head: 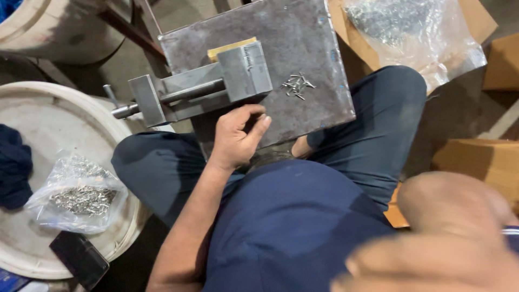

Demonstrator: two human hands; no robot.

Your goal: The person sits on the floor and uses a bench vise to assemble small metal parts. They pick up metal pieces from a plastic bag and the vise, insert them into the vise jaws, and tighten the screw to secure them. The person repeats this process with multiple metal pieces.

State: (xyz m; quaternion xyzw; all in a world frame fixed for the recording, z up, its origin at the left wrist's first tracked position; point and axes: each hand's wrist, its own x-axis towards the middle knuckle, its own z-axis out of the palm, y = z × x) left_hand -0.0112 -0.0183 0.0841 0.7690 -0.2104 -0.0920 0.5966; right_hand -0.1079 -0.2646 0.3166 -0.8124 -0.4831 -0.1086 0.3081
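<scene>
My left hand (237,138) rests at the near edge of a grey steel plate (308,43), its fingers curled in toward the thumb. Whether something small sits between them is hidden. Just beyond it, a steel vise-like clamp (216,86) with a screw rod lies on the plate, a yellow block (230,47) behind its jaw. A small heap of thin metal pins (297,85) lies on the plate to the right of the clamp. My right hand (438,238) is a large blur close to the camera at the lower right.
My blue-trousered legs frame the plate. To the left, a white round lid (54,119) carries a clear bag of metal pins (75,194), a dark blue cloth (13,165) and a black phone (79,258). Another bag of pins (411,32) and cardboard boxes (481,162) lie to the right.
</scene>
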